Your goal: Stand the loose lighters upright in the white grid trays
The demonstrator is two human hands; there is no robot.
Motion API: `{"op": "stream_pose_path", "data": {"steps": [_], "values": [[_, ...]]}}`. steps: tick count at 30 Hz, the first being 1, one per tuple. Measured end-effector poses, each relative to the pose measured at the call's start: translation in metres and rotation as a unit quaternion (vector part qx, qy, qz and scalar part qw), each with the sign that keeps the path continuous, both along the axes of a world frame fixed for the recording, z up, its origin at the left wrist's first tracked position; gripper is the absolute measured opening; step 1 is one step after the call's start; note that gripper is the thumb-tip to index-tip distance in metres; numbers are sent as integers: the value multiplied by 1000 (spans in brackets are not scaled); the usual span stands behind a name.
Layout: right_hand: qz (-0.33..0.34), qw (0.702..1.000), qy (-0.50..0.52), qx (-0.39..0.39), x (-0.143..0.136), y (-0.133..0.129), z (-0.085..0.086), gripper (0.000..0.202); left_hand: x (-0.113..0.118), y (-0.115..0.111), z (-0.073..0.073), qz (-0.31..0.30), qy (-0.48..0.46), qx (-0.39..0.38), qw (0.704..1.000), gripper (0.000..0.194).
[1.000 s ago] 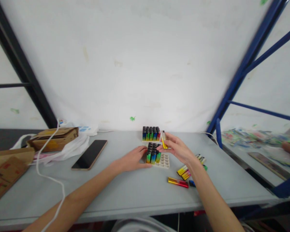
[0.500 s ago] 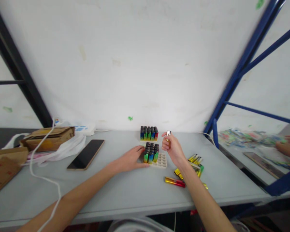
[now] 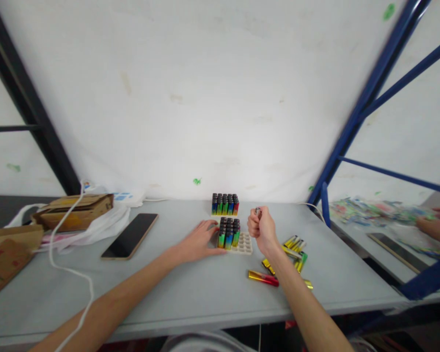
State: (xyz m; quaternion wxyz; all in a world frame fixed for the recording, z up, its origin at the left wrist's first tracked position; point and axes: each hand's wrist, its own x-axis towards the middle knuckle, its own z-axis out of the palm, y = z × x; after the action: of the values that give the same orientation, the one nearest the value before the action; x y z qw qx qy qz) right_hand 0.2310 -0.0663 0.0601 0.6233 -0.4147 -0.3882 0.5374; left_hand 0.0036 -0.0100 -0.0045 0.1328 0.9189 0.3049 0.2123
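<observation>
My right hand (image 3: 263,226) is closed in a fist around a lighter, raised over the table; only its metal top (image 3: 257,210) shows above the fingers. My left hand (image 3: 199,240) grips the left end of a white tray (image 3: 245,244), thumb in front and fingers behind. Upright lighters (image 3: 229,232) with dark tops and green, blue and yellow bodies fill the tray's left part, while round sockets show bare on its right. Under my right forearm lies a loose pile of shiny lighters (image 3: 295,248), with a red and gold lighter (image 3: 263,278) in front.
Behind the tray, a second block of upright lighters (image 3: 225,204) stands near the wall. To the left are a phone (image 3: 130,236), cardboard boxes (image 3: 73,212), a plastic bag and a white cable (image 3: 71,270). At right, beyond a blue frame (image 3: 355,117), another person's hand (image 3: 438,230) appears among plastic packets.
My right hand has lowered slightly and its fingers have closed further round the lighter, hiding more of it. My left hand stays at the tray.
</observation>
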Motion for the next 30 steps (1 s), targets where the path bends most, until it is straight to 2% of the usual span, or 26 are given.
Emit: {"op": "stream_pose_path", "data": {"steps": [3,9,14,17,21,25,30], "values": [[5,1000,4,5,0,0,0,51,0,1,-1,11,6,11,1000,70],[57,998,-40,5,0,3,1,66,-4,8,0,25,-1,10,1000,69],[100,983,-113,100,4,0,8,57,-10,12,2,21,-2,2,1000,72],[113,957,-222,150,9,-5,14,46,-13,14,2,11,-7,-14,1000,73],[76,901,-368,218,17,-14,22,35,-17,14,3,6,-26,-21,999,70],[109,834,-497,214,22,-19,25,34,-18,12,4,10,-20,-25,999,71],[144,811,-532,193,19,-16,20,37,-18,12,4,10,3,-22,1000,72]]}}
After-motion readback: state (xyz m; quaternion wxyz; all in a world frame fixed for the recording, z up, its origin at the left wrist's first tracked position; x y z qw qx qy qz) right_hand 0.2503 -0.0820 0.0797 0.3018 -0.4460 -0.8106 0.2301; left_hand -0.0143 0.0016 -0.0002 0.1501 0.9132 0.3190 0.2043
